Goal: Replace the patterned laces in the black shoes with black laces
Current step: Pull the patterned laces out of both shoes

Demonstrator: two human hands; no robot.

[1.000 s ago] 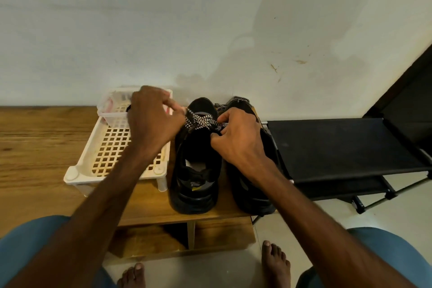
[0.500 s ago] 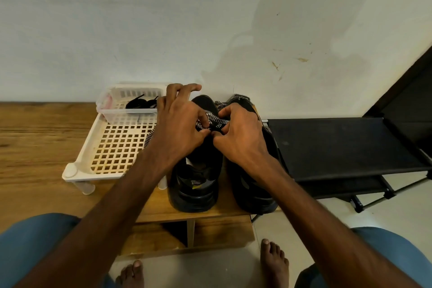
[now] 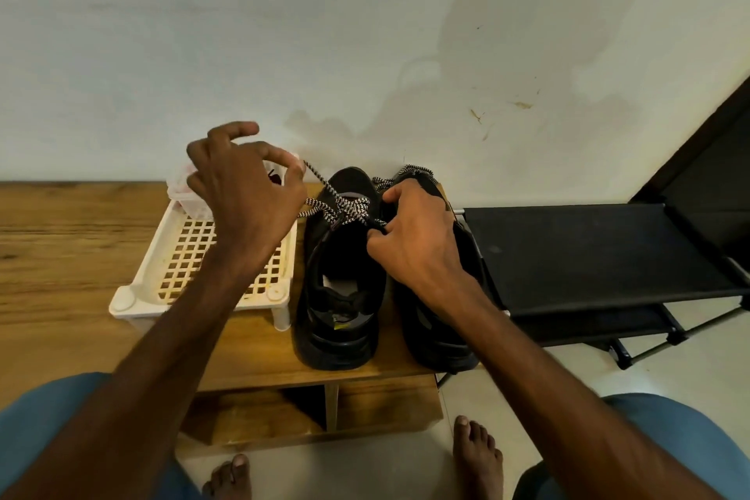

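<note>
Two black shoes stand side by side, heels toward me, on a wooden bench. The left shoe carries a black-and-white patterned lace across its tongue. My left hand is raised left of the shoe and pinches one strand of this lace, drawn taut up and to the left. My right hand lies over the right shoe and pinches the lace at the left shoe's right eyelets. More patterned lace shows at the right shoe's toe. Dark laces peek out of a small container behind my left hand.
A cream plastic lattice rack stands on the wooden bench left of the shoes, with a small clear container at its far end. A black fabric shelf rack stands to the right. My bare feet and blue-clad knees are below.
My left hand has gone from the shoe's tongue up and to the left, pulling a strand of patterned lace out with it. My right hand stays at the eyelets.
</note>
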